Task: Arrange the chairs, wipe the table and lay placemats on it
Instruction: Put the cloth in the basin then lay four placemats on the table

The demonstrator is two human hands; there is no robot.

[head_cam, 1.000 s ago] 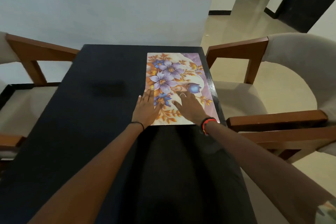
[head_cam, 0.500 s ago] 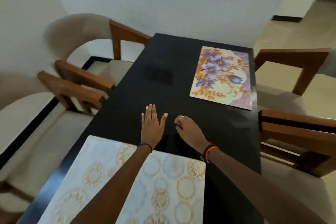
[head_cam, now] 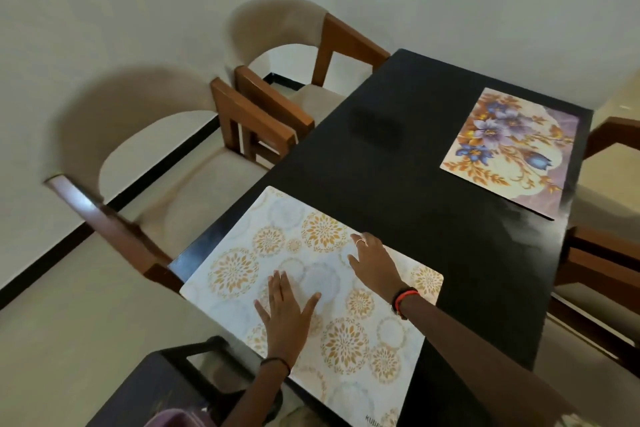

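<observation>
A black table (head_cam: 433,218) fills the middle of the view, and two placemats lie on it. The near one, a white placemat (head_cam: 277,253) with gold round flower patterns, lies at the table's near left part, with its left edge along the table edge. The left hand (head_cam: 285,312) rests flat on this placemat, fingers stretched and thumb spread out, holding nothing. The right hand (head_cam: 372,258) is also on the same placemat, near its far edge, palm down with the fingers a little bent (a ring shows on one finger); it grips nothing either. The floral placemat (head_cam: 509,152), with purple and blue flowers, lies at the far right part of the table, well apart from the white one and close to the right edge. Two chairs with beige cushions and brown wooden arms stand at the left side: the near chair (head_cam: 156,163) and the far chair (head_cam: 294,45), just beside each other. Another chair (head_cam: 595,260) is partly seen at the right side.
</observation>
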